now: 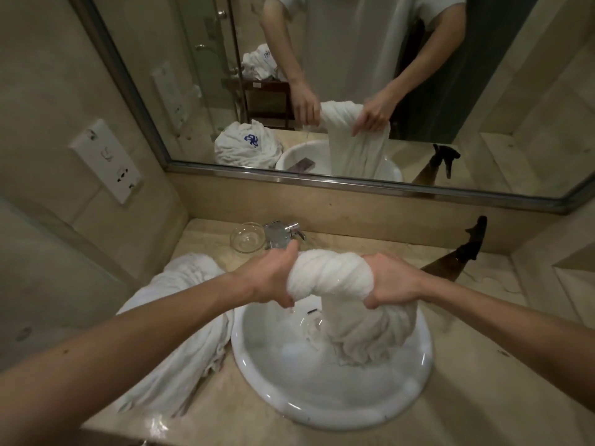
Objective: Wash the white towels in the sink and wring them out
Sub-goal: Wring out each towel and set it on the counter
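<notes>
Towels first, over on the left: a second white towel point(180, 333) lies bunched on the stone counter point(467, 397), touching the basin's rim and draped toward the near edge, parked out of the water, though I can't tell whether it's waiting its turn or already done. Just behind it sits a clear glass dish point(247, 237), and beside that the chrome faucet point(283, 234), tucked at the back, clear of the wringing. Now the action: the left hand point(270, 278) is clamped on one end of the twisted towel point(331, 272), fingers curled under, and the right hand point(391, 281) grips the other end, the two hands apart with a tight rope of cloth between them. They hold it directly above the white sink point(264, 375), sensibly, so anything squeezed out falls into the bowl; a thin dribble seems to fall below the left fist. The loose tail hangs from the right hand down into the basin. This looks like mid-wring. Far right, a dark spray bottle point(463, 255) lies tipped on the counter, well apart.
</notes>
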`<state>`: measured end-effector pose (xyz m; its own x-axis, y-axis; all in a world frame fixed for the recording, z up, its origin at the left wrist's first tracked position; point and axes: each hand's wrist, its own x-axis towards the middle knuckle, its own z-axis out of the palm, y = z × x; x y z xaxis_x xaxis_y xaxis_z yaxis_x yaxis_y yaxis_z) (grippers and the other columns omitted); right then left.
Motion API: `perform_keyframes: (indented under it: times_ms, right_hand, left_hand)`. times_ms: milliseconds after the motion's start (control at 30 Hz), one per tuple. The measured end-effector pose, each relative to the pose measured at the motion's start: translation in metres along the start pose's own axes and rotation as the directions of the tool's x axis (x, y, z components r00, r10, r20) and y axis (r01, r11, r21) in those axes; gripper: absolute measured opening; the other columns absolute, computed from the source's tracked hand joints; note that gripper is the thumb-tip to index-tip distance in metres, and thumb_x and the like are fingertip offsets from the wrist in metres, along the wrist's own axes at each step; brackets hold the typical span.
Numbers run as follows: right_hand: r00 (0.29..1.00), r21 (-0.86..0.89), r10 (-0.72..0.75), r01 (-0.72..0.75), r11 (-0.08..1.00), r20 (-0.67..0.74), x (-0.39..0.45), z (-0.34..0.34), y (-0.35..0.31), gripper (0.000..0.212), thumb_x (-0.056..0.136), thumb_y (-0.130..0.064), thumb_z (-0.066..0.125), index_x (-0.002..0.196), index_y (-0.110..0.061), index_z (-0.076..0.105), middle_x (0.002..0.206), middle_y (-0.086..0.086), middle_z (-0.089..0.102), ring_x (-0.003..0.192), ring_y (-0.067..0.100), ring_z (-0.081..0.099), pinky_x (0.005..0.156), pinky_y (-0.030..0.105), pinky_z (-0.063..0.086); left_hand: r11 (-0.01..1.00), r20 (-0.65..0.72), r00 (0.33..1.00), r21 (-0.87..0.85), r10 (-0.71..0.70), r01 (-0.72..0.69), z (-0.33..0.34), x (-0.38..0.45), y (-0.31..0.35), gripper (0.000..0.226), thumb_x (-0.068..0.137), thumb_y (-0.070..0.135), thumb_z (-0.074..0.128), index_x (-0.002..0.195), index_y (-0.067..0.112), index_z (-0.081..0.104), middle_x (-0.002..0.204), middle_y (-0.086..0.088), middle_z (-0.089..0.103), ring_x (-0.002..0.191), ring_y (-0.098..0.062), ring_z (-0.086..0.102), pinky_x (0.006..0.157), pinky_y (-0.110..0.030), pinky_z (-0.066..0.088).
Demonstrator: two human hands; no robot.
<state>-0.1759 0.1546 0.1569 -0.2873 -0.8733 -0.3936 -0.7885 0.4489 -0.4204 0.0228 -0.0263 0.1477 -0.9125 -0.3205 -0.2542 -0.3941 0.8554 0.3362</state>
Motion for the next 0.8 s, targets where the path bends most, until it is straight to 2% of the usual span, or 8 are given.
perform_keyframes:
  times_ms: [100,233,333,433,500,567,700,800]
  right_hand:
    - [0.996,0.240,0.071,-0.055,0.969,-0.056,-0.011,0.007,-0.007,0.046,0.042,-0.030,0.076,0.086,-0.020,0.067,0.084,-0.003,0.071,0.077,0.020,0.067,0.062,0.035,0.053]
    - [0.975,0.590,0.200,-0.106,0.801,-0.095,-0.029,0.019,-0.021,0.044,0.042,-0.018,0.077,0.085,-0.012,0.068,0.082,0.006,0.072,0.075,0.024,0.069,0.062,0.039,0.054]
    - [0.969,0.733,0.229,-0.086,0.674,-0.097,-0.041,0.021,-0.032,0.045,0.043,-0.011,0.074,0.088,-0.011,0.068,0.079,0.006,0.072,0.074,0.027,0.070,0.065,0.041,0.056]
    - [0.959,0.821,0.251,-0.039,0.569,-0.128,-0.045,0.024,-0.041,0.052,0.045,-0.006,0.073,0.097,-0.008,0.068,0.095,0.017,0.073,0.085,0.032,0.072,0.076,0.049,0.058]
    - [0.955,0.845,0.255,-0.009,0.535,-0.152,-0.043,0.026,-0.048,0.054,0.045,-0.006,0.072,0.099,-0.007,0.068,0.100,0.022,0.071,0.091,0.038,0.070,0.079,0.054,0.057]
    - [0.948,0.864,0.263,0.025,0.503,-0.181,-0.039,0.026,-0.054,0.055,0.045,-0.005,0.071,0.099,-0.008,0.068,0.100,0.021,0.072,0.092,0.038,0.070,0.078,0.052,0.057]
    - [0.947,0.890,0.251,0.068,0.451,-0.199,-0.034,0.025,-0.065,0.058,0.047,-0.003,0.068,0.105,-0.007,0.067,0.101,0.021,0.071,0.095,0.037,0.070,0.081,0.053,0.057]
    - [0.951,0.907,0.242,0.078,0.415,-0.193,-0.033,0.029,-0.072,0.058,0.048,0.000,0.067,0.106,-0.004,0.067,0.099,0.021,0.072,0.092,0.036,0.071,0.079,0.050,0.059]
  left_hand:
    - [0.998,-0.088,0.995,0.052,0.040,-0.036,-0.005,0.007,0.000,0.081,0.052,0.027,0.090,0.111,0.016,0.035,0.095,-0.006,0.062,0.082,-0.027,0.061,0.065,-0.044,0.054]
    - [0.998,-0.187,0.981,0.012,0.055,-0.054,-0.009,0.018,0.002,0.085,0.051,0.025,0.091,0.116,0.016,0.037,0.103,-0.006,0.060,0.093,-0.026,0.055,0.075,-0.045,0.053]
    - [0.998,-0.243,0.969,-0.043,0.039,-0.051,-0.007,0.021,0.009,0.087,0.054,0.028,0.090,0.121,0.019,0.036,0.110,-0.005,0.058,0.100,-0.024,0.049,0.079,-0.047,0.051]
    - [0.996,-0.344,0.937,-0.049,0.058,-0.080,-0.012,0.022,0.017,0.084,0.061,0.026,0.086,0.129,0.016,0.039,0.118,-0.004,0.057,0.104,-0.023,0.045,0.082,-0.045,0.048]
    - [0.992,-0.415,0.908,-0.083,0.052,-0.094,-0.015,0.022,0.019,0.080,0.064,0.025,0.086,0.130,0.013,0.043,0.116,-0.005,0.056,0.104,-0.025,0.045,0.082,-0.046,0.046]
    - [0.987,-0.510,0.859,-0.107,0.046,-0.116,-0.013,0.022,0.016,0.078,0.063,0.022,0.088,0.128,0.010,0.047,0.115,-0.006,0.057,0.102,-0.026,0.046,0.081,-0.046,0.046]
    - [0.974,-0.706,0.708,-0.170,-0.015,-0.148,0.003,0.023,0.009,0.076,0.057,0.016,0.089,0.123,0.007,0.053,0.106,-0.008,0.062,0.092,-0.028,0.051,0.072,-0.026,0.034]
    - [0.974,-0.801,0.598,-0.141,-0.006,-0.178,0.007,0.023,0.006,0.072,0.057,0.011,0.086,0.118,0.013,0.048,0.096,-0.010,0.061,0.087,-0.022,0.047,0.068,-0.021,0.029]
